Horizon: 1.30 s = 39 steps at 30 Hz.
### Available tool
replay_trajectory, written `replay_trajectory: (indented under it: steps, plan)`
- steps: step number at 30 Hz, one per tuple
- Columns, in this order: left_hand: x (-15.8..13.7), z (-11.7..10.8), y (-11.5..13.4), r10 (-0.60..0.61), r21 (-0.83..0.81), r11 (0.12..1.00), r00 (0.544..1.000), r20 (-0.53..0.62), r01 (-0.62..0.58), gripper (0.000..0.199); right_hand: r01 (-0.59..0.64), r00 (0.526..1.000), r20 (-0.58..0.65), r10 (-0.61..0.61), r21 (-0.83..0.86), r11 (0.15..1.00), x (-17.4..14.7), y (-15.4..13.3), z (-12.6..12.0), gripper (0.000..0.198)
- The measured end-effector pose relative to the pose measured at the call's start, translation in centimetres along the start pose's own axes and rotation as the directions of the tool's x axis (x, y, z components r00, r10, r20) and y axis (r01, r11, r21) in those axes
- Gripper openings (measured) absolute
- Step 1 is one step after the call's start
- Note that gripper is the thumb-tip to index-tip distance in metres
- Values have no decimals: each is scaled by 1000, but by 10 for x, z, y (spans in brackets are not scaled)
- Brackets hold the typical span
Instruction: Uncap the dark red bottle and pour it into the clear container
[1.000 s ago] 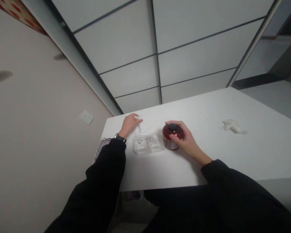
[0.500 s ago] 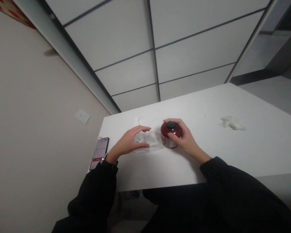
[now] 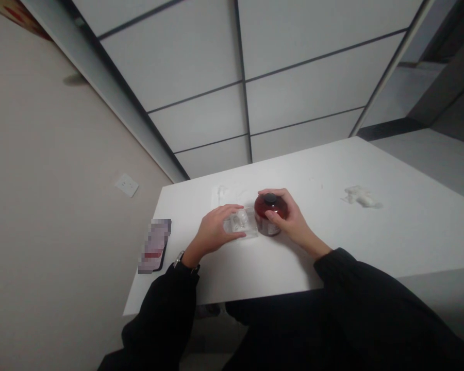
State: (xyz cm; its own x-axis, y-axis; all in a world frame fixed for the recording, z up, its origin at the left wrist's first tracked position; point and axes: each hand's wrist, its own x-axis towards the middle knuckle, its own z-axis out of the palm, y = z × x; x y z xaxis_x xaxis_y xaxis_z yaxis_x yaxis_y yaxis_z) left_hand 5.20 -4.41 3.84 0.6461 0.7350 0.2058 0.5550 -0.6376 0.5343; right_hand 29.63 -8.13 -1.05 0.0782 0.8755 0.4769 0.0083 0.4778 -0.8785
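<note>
R hand (image 3: 295,221) gripping red-brown btl (image 3: 263,212), upright on table (image 3: 309,165), black cap (image 3: 270,198) on. L hand (image 3: 212,230) curled about clear tray (image 3: 249,226) just beside; if gripping, can't tell. Prob. partway: 2 set side by side, hands not yet off.

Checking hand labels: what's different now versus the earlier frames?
The left hand drew back from the pale strip and came nearer and right, now spread across the clear tray; whether it grips is unclear. The phone, partly behind the sleeve before, is now uncovered. Unchanged: right hand around the bottle, crumpled wad off to the right.
</note>
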Motion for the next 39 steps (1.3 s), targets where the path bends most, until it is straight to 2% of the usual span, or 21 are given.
replay_trajectory:
  steps: [6, 10, 12, 14, 18, 21, 25, 29, 32, 34, 37, 39]
  plan:
    - [-3, 2, 1, -97, -2, 995, 995, -16, 97, 36, 9, 1000, 3, -9, -12, 1000, 0, -2, 0, 42]
    - [-4, 3, 2, -163, -67, 985, 985, -47, 160, 52, -6, 1000, 6, 6, -7, 1000, 0, -2, 0, 42]
    - [-3, 3, 2, -141, -68, 988, 988, -58, 137, 65, -5, 1000, 6, 5, -13, 1000, 0, -2, 0, 42]
    - [-3, 2, 2, -99, -31, 995, 994, -50, 97, 69, 0, 1000, 5, 1, -17, 1000, 0, -2, 0, 42]
    - [-3, 2, 2, -122, -37, 992, 992, -34, 120, 49, 9, 1000, 10, -9, -21, 1000, 0, -2, 0, 41]
    - [-3, 2, 0, -148, -65, 987, 988, -45, 145, 52, 6, 1000, 13, -6, -20, 1000, 0, -2, 0, 41]
    - [-3, 4, -3, -91, -15, 996, 995, -45, 90, 62, 2, 1000, 7, -2, -29, 1000, 1, -2, 0, 42]
    - [-4, 6, -3, -119, -66, 991, 991, -61, 115, 49, 6, 1000, 1, -6, -29, 1000, 1, -3, 0, 42]
    - [-6, 7, -2, -134, -156, 981, 985, -107, 117, 62, 8, 1000, -1, -8, -32, 999, 0, -3, 0, 40]
    - [-7, 7, -3, -108, -201, 976, 987, -122, 82, 82, 10, 1000, -3, -10, -32, 999, 0, -3, 0, 39]
    - [-8, 4, -7, -54, -214, 976, 994, -95, 33, 113, 16, 1000, -5, -16, -34, 999, 0, -4, 1, 39]
    - [-9, 2, -10, -40, -200, 979, 997, -73, 25, 117, 14, 1000, -5, -14, -34, 999, 0, -4, 0, 39]
